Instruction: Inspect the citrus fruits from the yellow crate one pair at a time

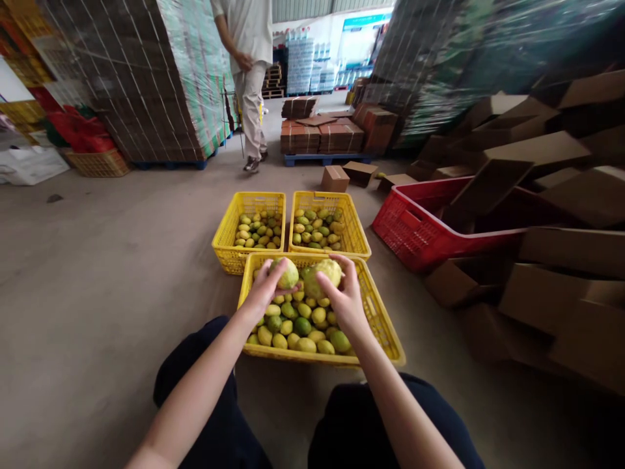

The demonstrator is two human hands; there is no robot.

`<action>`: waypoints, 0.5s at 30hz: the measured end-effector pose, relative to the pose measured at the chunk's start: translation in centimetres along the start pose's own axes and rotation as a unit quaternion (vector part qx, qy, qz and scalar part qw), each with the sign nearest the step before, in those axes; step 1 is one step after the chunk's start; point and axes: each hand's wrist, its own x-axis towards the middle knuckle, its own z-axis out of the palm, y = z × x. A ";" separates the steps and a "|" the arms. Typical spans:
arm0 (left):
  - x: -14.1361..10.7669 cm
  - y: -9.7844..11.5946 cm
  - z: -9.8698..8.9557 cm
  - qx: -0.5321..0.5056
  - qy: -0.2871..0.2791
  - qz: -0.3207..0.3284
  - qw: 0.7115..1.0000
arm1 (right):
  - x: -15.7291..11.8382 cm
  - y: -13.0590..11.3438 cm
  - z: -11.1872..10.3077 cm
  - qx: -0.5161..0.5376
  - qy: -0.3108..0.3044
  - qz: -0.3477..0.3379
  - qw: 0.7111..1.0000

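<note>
My left hand (267, 283) is closed round a yellow-green lemon (289, 274), its fingers partly behind the fruit. Beside it, my right hand (346, 292) grips a larger, bumpy yellow-green lemon (322, 278) between thumb and fingers. Both fruits are held up over the near yellow crate (385, 326), which holds many yellow and green lemons. Behind it stand two smaller yellow crates, a left one (225, 229) and a right one (355, 225), each with lemons inside.
A red crate (415, 238) with cardboard stands at the right, among piled open boxes (547, 293). Small boxes (334, 178) lie beyond the yellow crates. Farther back are flattened cartons on a blue pallet (325, 158), wrapped stacks and a standing person (251, 85).
</note>
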 end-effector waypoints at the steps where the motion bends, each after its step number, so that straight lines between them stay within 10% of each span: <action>1: 0.3 0.0 0.1 -0.037 0.002 -0.075 0.996 | 0.2 0.0 0.2 0.045 0.000 0.072 0.996; 7: 1.5 -0.8 0.2 -0.150 -0.005 -0.289 0.945 | 0.7 0.3 1.0 0.232 -0.011 0.357 0.905; 15: 1.4 -1.6 0.4 -0.158 -0.034 -0.292 0.943 | 0.8 -0.1 0.7 0.290 -0.003 0.396 0.871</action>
